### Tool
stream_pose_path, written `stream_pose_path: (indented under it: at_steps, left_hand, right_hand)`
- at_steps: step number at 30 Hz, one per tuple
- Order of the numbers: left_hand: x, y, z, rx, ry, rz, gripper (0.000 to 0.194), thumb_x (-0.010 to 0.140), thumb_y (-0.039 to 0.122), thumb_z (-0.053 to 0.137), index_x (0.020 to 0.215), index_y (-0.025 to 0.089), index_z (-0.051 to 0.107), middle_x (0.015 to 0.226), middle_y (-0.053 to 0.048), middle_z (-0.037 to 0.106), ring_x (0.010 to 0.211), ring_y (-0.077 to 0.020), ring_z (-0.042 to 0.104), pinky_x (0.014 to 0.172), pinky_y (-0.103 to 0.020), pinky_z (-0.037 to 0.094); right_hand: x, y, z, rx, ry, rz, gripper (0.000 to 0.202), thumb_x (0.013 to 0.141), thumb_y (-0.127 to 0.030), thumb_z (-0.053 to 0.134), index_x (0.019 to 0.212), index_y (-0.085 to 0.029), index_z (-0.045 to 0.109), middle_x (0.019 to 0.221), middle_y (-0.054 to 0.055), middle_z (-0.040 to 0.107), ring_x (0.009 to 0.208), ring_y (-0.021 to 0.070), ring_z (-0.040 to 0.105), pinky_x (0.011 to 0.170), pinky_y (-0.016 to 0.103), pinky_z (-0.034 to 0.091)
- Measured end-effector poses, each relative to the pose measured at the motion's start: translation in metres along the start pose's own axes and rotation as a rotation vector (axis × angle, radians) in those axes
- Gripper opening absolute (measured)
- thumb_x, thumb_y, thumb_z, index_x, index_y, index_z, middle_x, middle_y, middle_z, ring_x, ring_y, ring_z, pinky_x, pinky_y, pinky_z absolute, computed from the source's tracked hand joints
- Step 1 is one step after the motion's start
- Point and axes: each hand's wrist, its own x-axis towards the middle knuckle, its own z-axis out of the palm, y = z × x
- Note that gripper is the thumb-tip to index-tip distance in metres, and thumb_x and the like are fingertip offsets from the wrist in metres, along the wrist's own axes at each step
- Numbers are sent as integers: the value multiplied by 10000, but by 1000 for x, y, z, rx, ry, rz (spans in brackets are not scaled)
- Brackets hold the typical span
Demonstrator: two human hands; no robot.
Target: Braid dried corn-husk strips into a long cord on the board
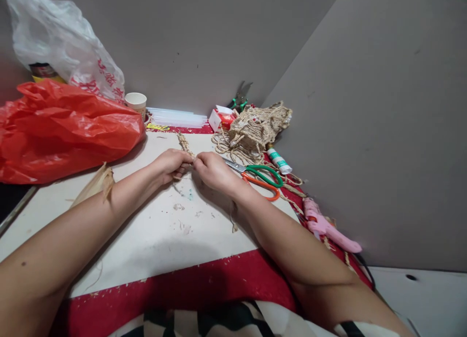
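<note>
Grey walls, white board, red covering — held cord

A red bag sits at the frame's left, a clear plastic bag behind it, upper left. Beside them stands a paper cup; a grey wall fills the upper right.

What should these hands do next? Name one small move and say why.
Probably draw the straw cord gently snug: the left hand and right hand meet where it runs into their closed fingers, while the scissors lie beside the right hand, held by neither.
</note>
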Motion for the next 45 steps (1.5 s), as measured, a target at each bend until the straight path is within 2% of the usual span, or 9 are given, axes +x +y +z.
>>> stream_pose_path:
  at_steps: [6, 14, 17, 20, 21, 26, 32, 36, 45]
  left_hand:
    - [3, 0, -3, -143, -42, -104, 253, 677, 105, 507, 513, 175, 328, 419, 76, 251, 319, -14, 161, 314, -153, 85]
    - [-2, 0, 5, -67, 62, 24, 284, 657, 121, 587, 487, 163, 364, 387, 83, 270, 313, -11, 191, 329, -169, 87]
    - [-5, 2, 6, -39, 96, 13, 264, 673, 126, 598, 486, 147, 412, 367, 80, 279, 311, -15, 204, 338, -177, 100]
    - [-7, 6, 4, -15, 96, -3, 205, 694, 125, 584, 515, 130, 483, 361, 76, 289, 312, -22, 214, 349, -182, 123]
    - [-7, 7, 2, -13, 88, 5, 201, 696, 119, 580, 518, 128, 488, 362, 76, 289, 313, -22, 212, 352, -182, 125]
    - [-7, 11, -3, -21, -2, 34, 231, 707, 138, 593, 514, 136, 467, 373, 90, 238, 314, -14, 159, 354, -192, 76]
    - [-4, 6, -4, 70, 26, 88, 243, 728, 158, 595, 524, 143, 466, 359, 79, 299, 290, -20, 214, 345, -203, 103]
    - [-3, 4, -5, 184, 18, 141, 229, 760, 172, 564, 539, 119, 532, 354, 61, 354, 285, -26, 251, 343, -210, 121]
    - [-4, 6, -6, 302, 78, 260, 166, 764, 139, 538, 602, 106, 555, 370, 81, 360, 315, -15, 247, 368, -192, 128]
  right_hand:
    - [-9, -5, 0, -279, 19, -4, 337, 884, -271, 360, 839, -131, 664, 854, 184, 677, 755, 242, 604, 654, 303, 365]
    - [-14, -15, 6, -297, -5, -52, 248, 864, -203, 422, 874, -110, 652, 848, 189, 664, 754, 249, 594, 695, 333, 377]
    - [-24, -26, -1, -285, -120, -142, 262, 874, -227, 416, 809, -110, 642, 792, 169, 648, 675, 221, 562, 640, 322, 345]
    - [-31, -33, -24, -159, -286, -269, 375, 868, -426, 450, 690, -144, 620, 662, 93, 605, 566, 155, 475, 557, 287, 284]
    - [-32, -32, -32, -84, -265, -284, 415, 859, -479, 452, 652, -153, 603, 614, 63, 577, 538, 132, 440, 535, 272, 266]
    - [-11, -6, -44, 212, 255, -56, 400, 867, -452, 458, 609, -155, 523, 585, 25, 543, 523, 97, 428, 503, 224, 274]
    - [11, 14, -6, 807, -351, 236, 357, 870, -445, 464, 687, -143, 517, 528, 4, 544, 368, 61, 388, 367, 188, 263]
    - [14, 21, -2, 1000, -456, 302, 342, 850, -434, 514, 676, -140, 509, 395, -79, 336, 303, 30, 227, 308, 163, 146]
    - [19, 31, 0, 1395, -703, 401, 316, 869, -374, 520, 666, -156, 414, 453, -104, 269, 323, 9, 182, 292, 100, 135]
